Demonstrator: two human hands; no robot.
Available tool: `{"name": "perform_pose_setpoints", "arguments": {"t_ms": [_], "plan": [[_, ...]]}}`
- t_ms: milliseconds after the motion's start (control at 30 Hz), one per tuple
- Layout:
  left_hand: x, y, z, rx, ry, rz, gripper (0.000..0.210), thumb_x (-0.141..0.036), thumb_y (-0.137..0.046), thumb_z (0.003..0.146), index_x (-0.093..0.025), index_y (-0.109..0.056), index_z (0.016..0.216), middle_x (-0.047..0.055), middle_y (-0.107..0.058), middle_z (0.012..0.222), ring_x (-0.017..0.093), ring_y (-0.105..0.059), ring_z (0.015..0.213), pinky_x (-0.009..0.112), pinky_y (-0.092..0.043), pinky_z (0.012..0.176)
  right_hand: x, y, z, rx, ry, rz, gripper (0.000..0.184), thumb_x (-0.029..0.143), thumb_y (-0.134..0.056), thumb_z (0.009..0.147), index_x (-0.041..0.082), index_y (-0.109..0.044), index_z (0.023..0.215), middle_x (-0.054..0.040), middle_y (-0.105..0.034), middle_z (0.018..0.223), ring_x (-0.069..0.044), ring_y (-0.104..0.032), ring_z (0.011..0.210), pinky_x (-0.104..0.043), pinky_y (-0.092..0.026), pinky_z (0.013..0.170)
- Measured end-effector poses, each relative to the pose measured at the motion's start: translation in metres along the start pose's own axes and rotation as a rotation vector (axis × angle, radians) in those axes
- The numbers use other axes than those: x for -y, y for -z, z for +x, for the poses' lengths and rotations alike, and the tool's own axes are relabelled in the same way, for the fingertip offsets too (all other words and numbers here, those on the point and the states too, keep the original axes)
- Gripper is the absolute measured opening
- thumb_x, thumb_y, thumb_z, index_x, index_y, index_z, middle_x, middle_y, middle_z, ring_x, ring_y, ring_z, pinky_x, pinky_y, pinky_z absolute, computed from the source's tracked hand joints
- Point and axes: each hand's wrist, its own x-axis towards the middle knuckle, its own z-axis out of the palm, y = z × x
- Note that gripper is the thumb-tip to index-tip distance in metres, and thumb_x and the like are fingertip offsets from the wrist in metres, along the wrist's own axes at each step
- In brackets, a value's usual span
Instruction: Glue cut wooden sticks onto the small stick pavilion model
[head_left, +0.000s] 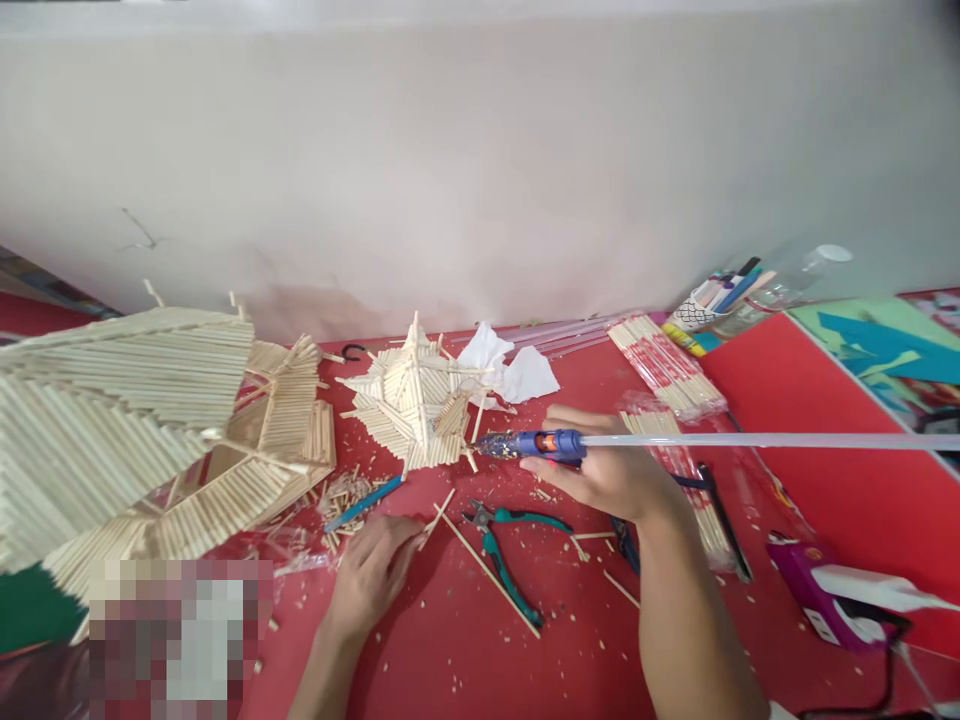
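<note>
My right hand [619,475] grips a blue hot glue gun [536,444], with a long clear glue stick [712,440] running out of its back to the right. The gun's tip is at the lower right edge of a small pointed model roof [411,395] made of wooden sticks. Low on the red table, my left hand [379,572] has its fingers closed on a short wooden stick [436,518]. Just right of it lie a longer stick [487,570] and green-handled cutting pliers [502,545], jaws apart.
A larger stick-built model [112,400] fills the left side. Stick offcuts [352,495] and a blue pen-like tool [364,503] lie beside it. White tissue [510,370] is behind the gun. Packs of sticks [664,365], a pen holder [694,308] and a purple box [817,590] stand right.
</note>
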Motion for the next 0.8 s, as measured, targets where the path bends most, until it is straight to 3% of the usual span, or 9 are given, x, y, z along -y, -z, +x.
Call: {"name": "perform_pose_setpoints", "arguments": {"t_ms": [167,367,800], "plan": [[-0.026,0.010,0.012,-0.049,-0.027,0.072,0.017,-0.004,-0.061,0.096,-0.018,-0.064,0.105,0.003,-0.072,0.084,0.012,-0.066,0.071,0.024,-0.052,0.070,0.000,0.000,0.000,0.041,0.020,-0.001,0.040,0.051,-0.064,0.095,0.022,-0.047,0.072,0.0022,-0.053,0.071,-0.013,-0.049,0.059,-0.027,-0.035,0.057],[-0.049,0.014,0.037,-0.110,0.014,0.246,0.014,-0.007,-0.065,0.095,-0.019,-0.065,0.101,0.002,-0.071,0.083,0.013,-0.065,0.071,0.025,-0.050,0.071,0.000,0.001,0.000,0.004,0.023,0.020,0.039,0.052,-0.062,0.096,0.023,-0.048,0.074,0.0017,-0.056,0.071,-0.014,-0.051,0.060,-0.027,-0.037,0.057],[-0.049,-0.006,0.089,-0.042,-0.005,0.454,0.011,-0.016,-0.060,0.100,-0.020,-0.062,0.090,0.000,-0.066,0.072,0.015,-0.061,0.064,0.029,-0.044,0.068,-0.004,0.003,0.000,0.016,0.036,-0.036,0.034,0.053,-0.061,0.097,0.022,-0.062,0.084,-0.0041,-0.067,0.085,-0.020,-0.065,0.073,-0.029,-0.047,0.065]]}}
